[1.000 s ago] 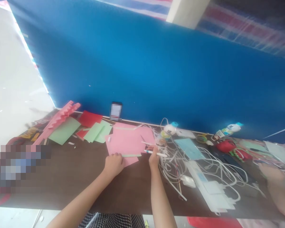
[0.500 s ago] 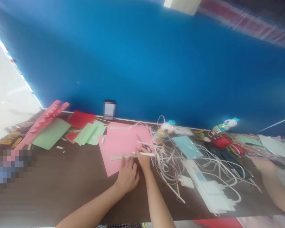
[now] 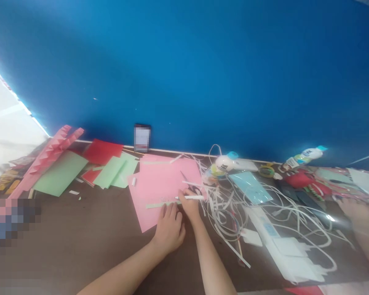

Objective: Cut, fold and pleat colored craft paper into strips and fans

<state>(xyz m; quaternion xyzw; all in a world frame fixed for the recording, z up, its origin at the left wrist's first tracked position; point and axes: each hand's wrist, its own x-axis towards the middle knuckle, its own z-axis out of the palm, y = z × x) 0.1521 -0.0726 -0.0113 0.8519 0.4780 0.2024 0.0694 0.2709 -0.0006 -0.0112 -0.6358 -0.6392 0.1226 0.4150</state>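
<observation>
My right hand point(image 3: 190, 207) grips a white pen point(image 3: 193, 197), its tip pointing left over the pink paper point(image 3: 160, 180). Beside it, my left hand point(image 3: 169, 227) rests with fingers laid out, their tips at a narrow pale green paper strip point(image 3: 155, 204) on the pink sheet. The strip's right end is partly hidden by the hands. Just beyond my right hand lies a pair of scissors point(image 3: 197, 189), partly covered. A small white piece point(image 3: 134, 181) sits on the pink paper's left side.
Left are green paper point(image 3: 61, 174), red paper point(image 3: 103, 151) and folded pink paper point(image 3: 49, 157). A phone-like device point(image 3: 142, 138) leans on the blue wall. To the right lie tangled white cables point(image 3: 224, 221), a power strip point(image 3: 283, 254), bottles point(image 3: 226, 162) and another person's hand point(image 3: 352, 211).
The camera view has shifted slightly, so most things sit a little differently. My right hand keeps the pen and my left hand stays at the strip.
</observation>
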